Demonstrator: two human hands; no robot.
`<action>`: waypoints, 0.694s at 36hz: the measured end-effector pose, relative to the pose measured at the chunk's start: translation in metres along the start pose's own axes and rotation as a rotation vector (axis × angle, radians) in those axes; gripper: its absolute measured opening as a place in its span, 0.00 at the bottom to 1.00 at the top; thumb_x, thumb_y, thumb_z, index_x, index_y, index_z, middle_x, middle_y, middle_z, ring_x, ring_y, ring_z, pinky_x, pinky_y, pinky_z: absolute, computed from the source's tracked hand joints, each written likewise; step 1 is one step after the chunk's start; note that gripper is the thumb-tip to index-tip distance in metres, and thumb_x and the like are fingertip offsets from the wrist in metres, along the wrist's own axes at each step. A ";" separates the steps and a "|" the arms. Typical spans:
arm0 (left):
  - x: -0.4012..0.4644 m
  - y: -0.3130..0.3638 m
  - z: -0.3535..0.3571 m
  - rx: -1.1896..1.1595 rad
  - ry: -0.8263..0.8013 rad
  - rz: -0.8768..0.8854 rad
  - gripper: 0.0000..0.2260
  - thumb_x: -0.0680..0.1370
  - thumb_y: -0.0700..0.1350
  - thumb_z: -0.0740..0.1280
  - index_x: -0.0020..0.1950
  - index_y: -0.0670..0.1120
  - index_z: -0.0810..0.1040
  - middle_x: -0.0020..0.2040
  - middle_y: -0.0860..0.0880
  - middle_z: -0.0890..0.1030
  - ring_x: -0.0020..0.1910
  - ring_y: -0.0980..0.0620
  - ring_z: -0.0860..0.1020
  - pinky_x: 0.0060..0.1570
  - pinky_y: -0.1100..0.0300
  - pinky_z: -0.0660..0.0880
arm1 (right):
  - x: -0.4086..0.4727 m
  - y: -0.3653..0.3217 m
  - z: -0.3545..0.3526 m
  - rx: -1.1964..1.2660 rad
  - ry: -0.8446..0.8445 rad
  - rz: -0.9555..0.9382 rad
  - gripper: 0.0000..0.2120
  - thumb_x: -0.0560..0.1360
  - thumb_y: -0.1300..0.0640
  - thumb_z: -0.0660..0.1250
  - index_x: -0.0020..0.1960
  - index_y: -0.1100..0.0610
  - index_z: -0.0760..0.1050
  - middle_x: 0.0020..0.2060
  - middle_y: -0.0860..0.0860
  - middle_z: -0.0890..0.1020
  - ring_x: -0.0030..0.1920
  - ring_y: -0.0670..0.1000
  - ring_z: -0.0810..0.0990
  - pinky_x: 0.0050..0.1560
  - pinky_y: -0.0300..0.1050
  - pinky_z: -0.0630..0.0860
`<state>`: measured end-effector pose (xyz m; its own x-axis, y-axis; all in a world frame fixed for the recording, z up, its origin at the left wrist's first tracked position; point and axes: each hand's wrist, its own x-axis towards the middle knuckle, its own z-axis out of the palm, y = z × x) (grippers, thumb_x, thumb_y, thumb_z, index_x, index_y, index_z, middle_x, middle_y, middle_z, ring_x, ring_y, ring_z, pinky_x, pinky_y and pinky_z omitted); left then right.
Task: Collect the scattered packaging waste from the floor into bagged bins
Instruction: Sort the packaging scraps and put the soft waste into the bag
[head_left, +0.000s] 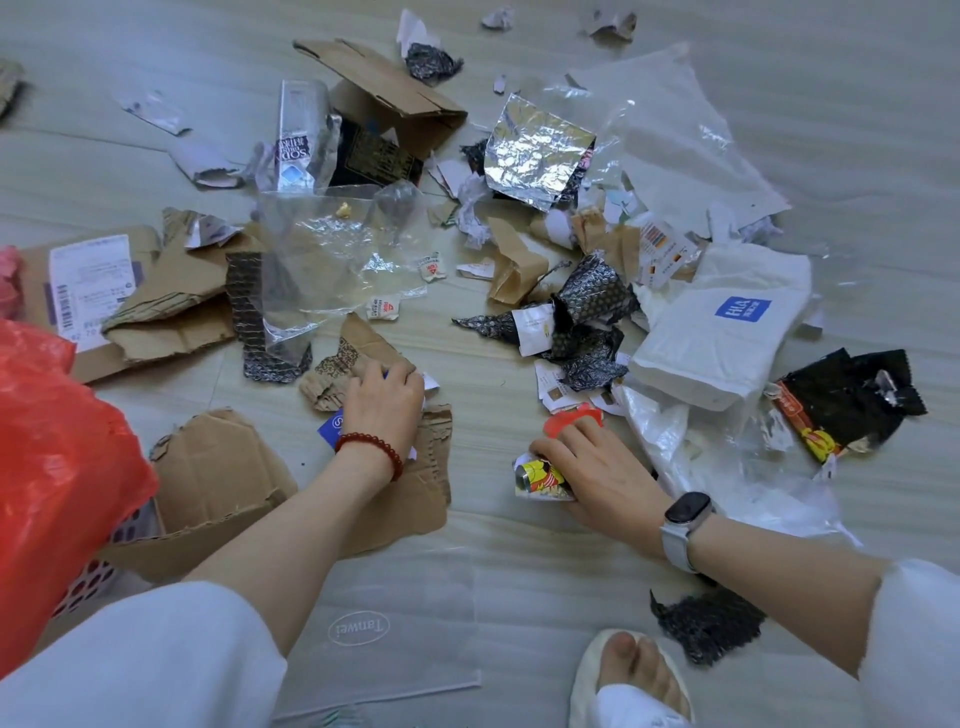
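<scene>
Left hand (384, 400) grips torn cardboard scraps (358, 364); right hand (587, 462) clutches crumpled wrappers (540, 475). Bare floor (493, 374) separates them. Red-bagged bin (57, 467) stands at near-left edge; litter spreads far and right.

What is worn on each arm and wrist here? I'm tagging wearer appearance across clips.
Both arms are bare below pushed-up white sleeves. The left hand has a dark red round-bead bracelet at its wrist. The right hand has a smartwatch, a dark rounded-rectangle face on a pale grey band.

White sleeves (156, 639); red bead bracelet (371, 451); pale-strapped smartwatch (684, 522); cream slipper (587, 675), probably.
</scene>
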<state>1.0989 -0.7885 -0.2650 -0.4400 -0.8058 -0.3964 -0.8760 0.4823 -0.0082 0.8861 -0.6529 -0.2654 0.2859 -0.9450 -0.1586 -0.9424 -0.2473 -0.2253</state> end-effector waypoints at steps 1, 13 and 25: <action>-0.001 -0.001 0.001 -0.017 0.060 0.006 0.25 0.66 0.47 0.75 0.58 0.41 0.72 0.59 0.46 0.74 0.57 0.43 0.70 0.49 0.53 0.69 | 0.001 -0.001 -0.003 0.027 0.004 0.013 0.28 0.59 0.57 0.75 0.55 0.52 0.67 0.43 0.51 0.77 0.45 0.54 0.71 0.39 0.49 0.75; -0.013 -0.007 0.020 -0.199 0.691 0.249 0.12 0.66 0.33 0.63 0.45 0.46 0.68 0.33 0.46 0.76 0.33 0.44 0.74 0.28 0.57 0.69 | -0.008 0.001 -0.021 0.268 -0.052 0.451 0.30 0.72 0.57 0.69 0.70 0.50 0.60 0.61 0.56 0.67 0.56 0.59 0.72 0.49 0.47 0.70; -0.026 -0.005 0.019 -0.187 0.625 0.319 0.11 0.76 0.49 0.59 0.39 0.44 0.74 0.32 0.46 0.73 0.35 0.45 0.72 0.28 0.54 0.73 | 0.012 -0.011 -0.002 0.089 -0.337 0.342 0.26 0.75 0.59 0.61 0.70 0.53 0.57 0.56 0.57 0.69 0.54 0.59 0.70 0.39 0.47 0.66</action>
<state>1.1187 -0.7638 -0.2726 -0.6617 -0.7085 0.2454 -0.6808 0.7049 0.1993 0.8996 -0.6626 -0.2627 0.0168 -0.8437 -0.5366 -0.9778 0.0982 -0.1851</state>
